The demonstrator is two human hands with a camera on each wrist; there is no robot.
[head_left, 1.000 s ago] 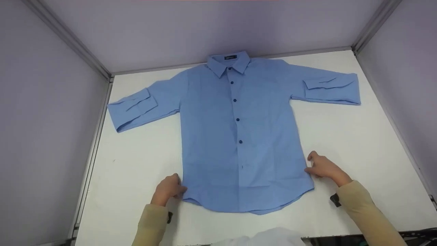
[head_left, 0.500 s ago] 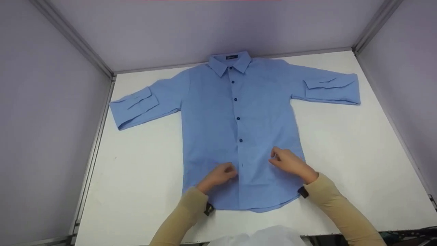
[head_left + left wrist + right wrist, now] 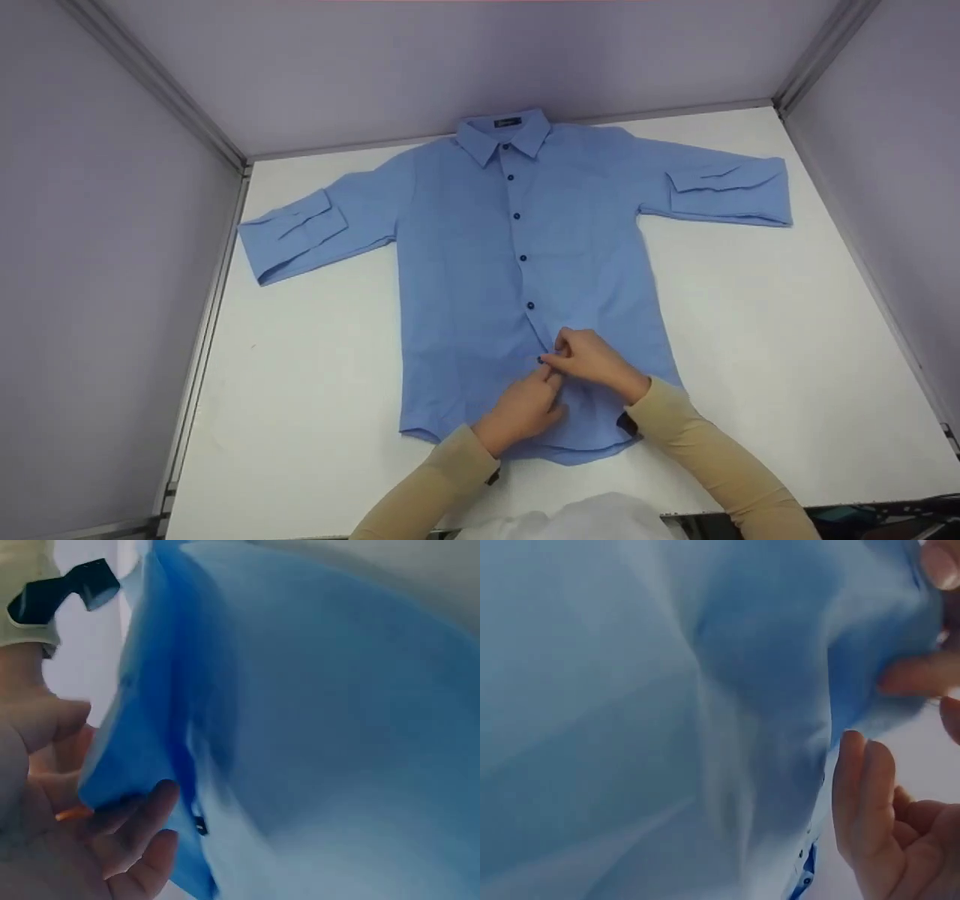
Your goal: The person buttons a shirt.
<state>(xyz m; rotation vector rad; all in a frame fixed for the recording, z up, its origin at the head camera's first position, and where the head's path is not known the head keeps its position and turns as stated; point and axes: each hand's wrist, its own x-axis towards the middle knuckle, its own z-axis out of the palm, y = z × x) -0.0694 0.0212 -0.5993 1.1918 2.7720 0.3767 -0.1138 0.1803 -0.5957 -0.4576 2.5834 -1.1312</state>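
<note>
A light-blue button-up shirt [image 3: 472, 300] lies front up, collar away from me, both sleeves folded back. At the lower front opening my right hand [image 3: 596, 360] pinches the front edge between thumb and forefinger. Just below it my left hand [image 3: 525, 409] holds the cloth, fingertips close to the right hand's thumb. A dark button [image 3: 540, 360] shows right at these fingertips. In the left wrist view curled fingers [image 3: 161, 802] lie against the raised cloth, beside a dark button [image 3: 200, 825]. Fingers [image 3: 864, 795] stand beside the cloth edge in the right wrist view. The exact grip is partly hidden.
The shirt lies on a white table [image 3: 300, 420] walled by pale panels [image 3: 375, 67] at the back and sides. Metal rails [image 3: 202, 360] run along the edges. Dark cables [image 3: 922, 510] are at the near right corner.
Both hands have left the shirt's side edges near the hem and come together at the lower front opening. The cloth there is now lifted, and a lower button has come into view.
</note>
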